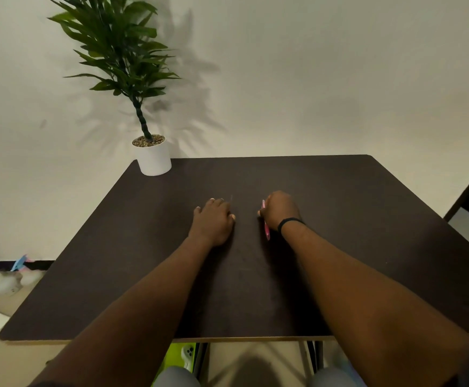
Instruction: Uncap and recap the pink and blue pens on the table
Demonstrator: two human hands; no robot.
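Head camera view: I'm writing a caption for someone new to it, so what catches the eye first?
Two bare forearms reach across a dark table, the left hand curled palm-down at its centre. Beside it, the right hand grips a pink pen, a black band on its wrist. A potted plant stands on the far left corner.

Right hand (279, 210) grips pink pen (266, 229); left hand (213, 219) rests on table (367, 219).

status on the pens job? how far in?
Done: nothing I can confirm. In hand: the right hand holds the pink pen in its grip; whether it is capped is unclear. The left hand is curled on the table. Left: the blue pen, not visible.
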